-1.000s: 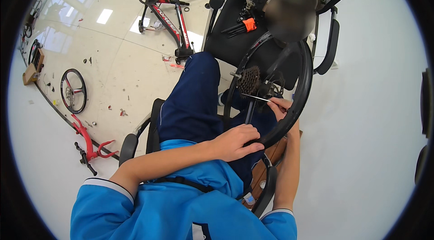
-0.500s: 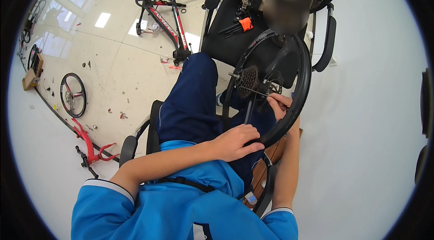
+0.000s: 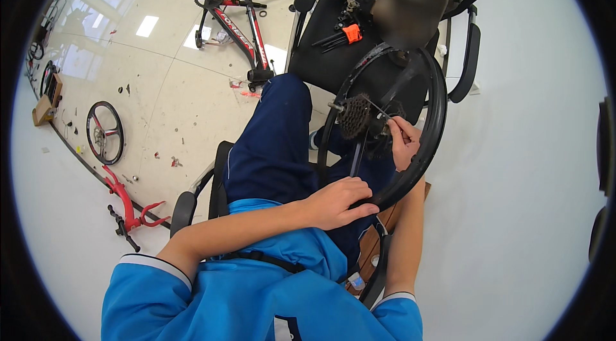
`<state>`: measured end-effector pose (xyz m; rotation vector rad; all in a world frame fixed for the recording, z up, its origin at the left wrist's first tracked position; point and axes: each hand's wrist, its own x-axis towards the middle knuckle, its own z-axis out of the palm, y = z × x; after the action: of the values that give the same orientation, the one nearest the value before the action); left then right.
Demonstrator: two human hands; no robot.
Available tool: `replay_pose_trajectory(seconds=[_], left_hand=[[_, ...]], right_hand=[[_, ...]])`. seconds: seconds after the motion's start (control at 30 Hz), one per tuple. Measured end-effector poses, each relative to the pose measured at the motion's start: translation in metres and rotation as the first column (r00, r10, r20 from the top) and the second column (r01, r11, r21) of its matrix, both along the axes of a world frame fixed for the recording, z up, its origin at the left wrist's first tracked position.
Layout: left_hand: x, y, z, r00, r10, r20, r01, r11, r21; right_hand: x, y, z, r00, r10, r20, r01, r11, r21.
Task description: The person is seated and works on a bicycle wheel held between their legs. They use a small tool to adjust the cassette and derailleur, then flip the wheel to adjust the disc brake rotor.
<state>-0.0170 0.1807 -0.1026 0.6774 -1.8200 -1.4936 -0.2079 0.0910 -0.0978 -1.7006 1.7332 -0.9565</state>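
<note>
A black bicycle wheel (image 3: 433,132) stands tilted across my lap, its dark sprocket cassette (image 3: 353,116) and a silver axle end (image 3: 336,106) facing up-left. My left hand (image 3: 340,203) is wrapped over the lower part of the tyre. My right hand (image 3: 403,142), inside the tyre's right side, pinches a thin metal rod (image 3: 380,108) that slants up-left past the cassette. Behind the hub a rotor is partly hidden and blurred by motion.
Ahead, a black chair (image 3: 321,23) bears orange-and-black hex keys (image 3: 352,33), parts and a blurred round grey object (image 3: 408,4). On the floor lie a black-red frame (image 3: 237,36), a spare wheel (image 3: 104,132), a red frame (image 3: 125,203) and scattered small parts.
My right hand has moved up with the rod, which now slants more steeply upward from the fingers to the left. My left hand stays on the tyre.
</note>
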Motion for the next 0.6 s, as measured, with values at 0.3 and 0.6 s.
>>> replay_pose_trajectory(seconds=[0.3, 0.6], left_hand=[[0.003, 0.000, -0.004, 1.000, -0.006, 0.010, 0.006, 0.999, -0.031], [0.001, 0.001, -0.004, 1.000, -0.003, -0.006, 0.002, 0.999, -0.033]], right_hand=[[-0.020, 0.005, 0.009, 0.985, 0.088, -0.151, -0.097, 0.994, -0.057], [-0.029, -0.006, 0.016, 0.995, 0.046, -0.092, -0.036, 0.993, 0.116]])
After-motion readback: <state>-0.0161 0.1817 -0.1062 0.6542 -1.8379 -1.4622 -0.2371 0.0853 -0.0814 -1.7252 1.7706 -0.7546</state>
